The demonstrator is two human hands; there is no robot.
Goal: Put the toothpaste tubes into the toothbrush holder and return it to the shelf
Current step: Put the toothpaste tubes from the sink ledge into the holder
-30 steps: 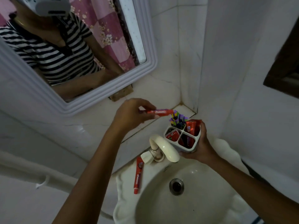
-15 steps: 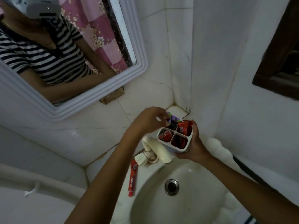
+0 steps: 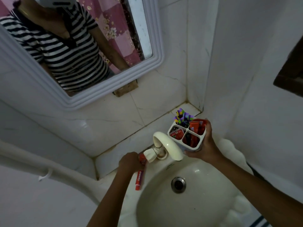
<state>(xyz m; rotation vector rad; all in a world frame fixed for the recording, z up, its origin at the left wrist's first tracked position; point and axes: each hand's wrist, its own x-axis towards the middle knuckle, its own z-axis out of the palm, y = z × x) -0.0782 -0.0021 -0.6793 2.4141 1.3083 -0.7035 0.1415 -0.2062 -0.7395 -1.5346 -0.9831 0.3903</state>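
My right hand (image 3: 205, 149) grips a white four-compartment toothbrush holder (image 3: 197, 145) above the sink's back edge. Red toothpaste tubes (image 3: 197, 126) stand in three of its compartments, and purple and green toothbrushes (image 3: 181, 116) stick out of the far one. A last red toothpaste tube (image 3: 139, 180) lies on the sink rim left of the tap. My left hand (image 3: 128, 163) is closed over its upper part, with its far end showing beside the tap handle. The tiled corner shelf (image 3: 186, 108) lies just behind the holder.
A cream tap (image 3: 168, 145) curves between my two hands over the white sink (image 3: 193, 208), whose drain (image 3: 178, 184) sits mid-basin. A white-framed mirror (image 3: 114, 82) hangs on the wall above. White tiled walls close in at the back and right.
My left hand dropped the tube it carried into the holder, then moved down and left to the tube on the sink rim. The holder stayed in my right hand.
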